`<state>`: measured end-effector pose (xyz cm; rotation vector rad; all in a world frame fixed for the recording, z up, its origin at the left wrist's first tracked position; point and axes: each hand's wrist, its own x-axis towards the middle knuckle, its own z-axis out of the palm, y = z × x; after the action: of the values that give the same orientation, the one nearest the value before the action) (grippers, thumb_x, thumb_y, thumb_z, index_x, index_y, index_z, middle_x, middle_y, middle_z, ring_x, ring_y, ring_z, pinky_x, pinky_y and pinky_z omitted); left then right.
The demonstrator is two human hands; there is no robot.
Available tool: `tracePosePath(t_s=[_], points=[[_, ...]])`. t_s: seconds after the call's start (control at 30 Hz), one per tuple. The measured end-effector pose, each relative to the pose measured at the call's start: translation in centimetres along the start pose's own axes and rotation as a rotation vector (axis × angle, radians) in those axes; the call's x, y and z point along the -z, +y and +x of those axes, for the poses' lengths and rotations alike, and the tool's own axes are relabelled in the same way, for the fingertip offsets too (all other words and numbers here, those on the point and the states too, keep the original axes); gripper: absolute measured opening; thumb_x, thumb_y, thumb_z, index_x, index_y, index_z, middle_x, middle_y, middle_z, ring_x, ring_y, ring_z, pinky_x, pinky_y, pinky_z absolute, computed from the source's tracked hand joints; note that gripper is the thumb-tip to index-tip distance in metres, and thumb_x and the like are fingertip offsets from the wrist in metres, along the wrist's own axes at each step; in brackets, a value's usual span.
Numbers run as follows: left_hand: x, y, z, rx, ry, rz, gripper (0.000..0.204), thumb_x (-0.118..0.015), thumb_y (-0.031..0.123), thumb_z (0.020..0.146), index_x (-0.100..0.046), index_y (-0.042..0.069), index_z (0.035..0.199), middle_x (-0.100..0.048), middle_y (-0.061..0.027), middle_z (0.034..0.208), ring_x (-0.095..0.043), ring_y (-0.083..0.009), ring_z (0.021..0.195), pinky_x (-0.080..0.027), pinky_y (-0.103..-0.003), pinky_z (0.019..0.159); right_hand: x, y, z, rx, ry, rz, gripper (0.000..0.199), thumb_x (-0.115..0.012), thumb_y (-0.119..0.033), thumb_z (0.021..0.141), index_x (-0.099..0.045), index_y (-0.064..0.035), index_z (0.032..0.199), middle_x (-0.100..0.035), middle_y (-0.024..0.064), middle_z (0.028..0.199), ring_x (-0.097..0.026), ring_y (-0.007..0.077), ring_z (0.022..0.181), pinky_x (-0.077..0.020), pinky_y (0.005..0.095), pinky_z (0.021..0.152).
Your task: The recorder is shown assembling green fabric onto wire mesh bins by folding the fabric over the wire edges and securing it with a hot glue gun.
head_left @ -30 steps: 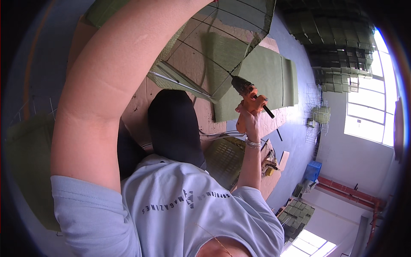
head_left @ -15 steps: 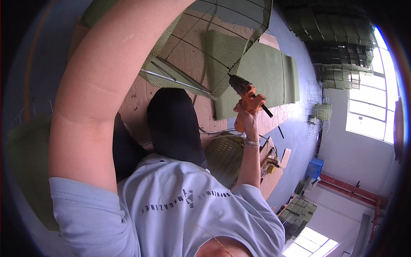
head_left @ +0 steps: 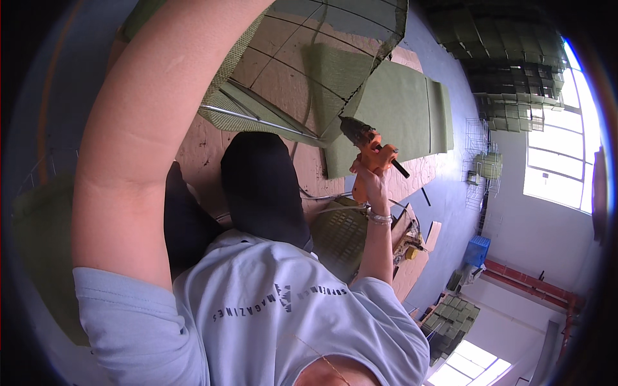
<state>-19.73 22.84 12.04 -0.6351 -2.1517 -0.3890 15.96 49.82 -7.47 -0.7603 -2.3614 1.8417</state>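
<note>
My right hand [head_left: 373, 181] is wrapped round the grip of an orange glue gun [head_left: 375, 154], and a dark glue stick pokes out of its back end. The gun's blackened nozzle meets, or nearly meets, the near corner of a wire-framed piece covered in green woven fabric [head_left: 233, 110]. Dark spots run along the piece's right edge, up from that corner. My left arm [head_left: 132, 138] reaches up past the top of the picture beside the piece, and its hand is out of sight. A flat green fabric sheet [head_left: 402, 119] lies beyond the nozzle.
Brown boards [head_left: 199, 151] lie under the work at my knees. A plastic crate [head_left: 338, 235] stands beside my right leg, with cords near it. Green fabric [head_left: 45, 238] lies to my left. Stacked green boxes [head_left: 508, 64], a blue crate [head_left: 476, 249] and red pipes [head_left: 534, 283] are further right.
The glue gun's nozzle has shifted slightly left and down along with the piece's near corner. My left forearm has moved a little to the left. My right hand keeps its grip.
</note>
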Motion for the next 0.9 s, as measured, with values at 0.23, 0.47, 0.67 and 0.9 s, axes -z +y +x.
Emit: tracePosePath(t_s=[0.23,0.47,0.67,0.9], points=[[0.4,0.9,-1.0,0.01,-0.009,0.015,0.019,-0.054,0.008,0.092,-0.065,-0.004,0.082,-0.066,-0.017,0.072,-0.066,-0.0265,0.066,-0.054,-0.037,0.057,-0.4,0.6,0.5,0.07,0.094,-0.012,0.025,-0.072,-0.002,0.077,-0.063,0.0015,0.1,-0.064,0.0041,0.089,-0.062,0.0117,0.078,-0.0514,0.0277,0.072],[0.7,1.8,-0.9,-0.002,0.011,0.031,0.018,-0.054,0.008,0.093,-0.065,-0.003,0.084,-0.067,-0.016,0.075,-0.066,-0.0243,0.069,-0.055,-0.034,0.058,-0.4,0.0,0.3,0.072,0.008,-0.02,0.021,-0.069,-0.003,0.08,-0.062,0.0005,0.1,-0.064,0.0049,0.088,-0.063,0.0132,0.076,-0.0511,0.0287,0.071],[0.5,4.1,-0.8,-0.008,0.048,0.044,0.019,-0.054,0.011,0.095,-0.066,-0.001,0.089,-0.068,-0.0143,0.079,-0.067,-0.0215,0.071,-0.055,-0.031,0.059,-0.8,1.4,0.1,0.024,0.07,0.047,0.026,-0.072,-0.003,0.076,-0.062,0.0021,0.099,-0.064,0.0042,0.088,-0.063,0.0132,0.079,-0.0522,0.0289,0.072],[-0.1,8.5,-2.7,-0.067,-0.044,0.061,0.018,-0.054,0.014,0.097,-0.065,0.001,0.093,-0.069,-0.0113,0.086,-0.067,-0.0175,0.077,-0.055,-0.027,0.064,0.1,2.8,0.9,0.06,0.18,0.061,0.02,-0.072,-0.007,0.075,-0.065,0.0016,0.092,-0.066,0.0036,0.083,-0.063,0.0129,0.075,-0.0505,0.0282,0.068]])
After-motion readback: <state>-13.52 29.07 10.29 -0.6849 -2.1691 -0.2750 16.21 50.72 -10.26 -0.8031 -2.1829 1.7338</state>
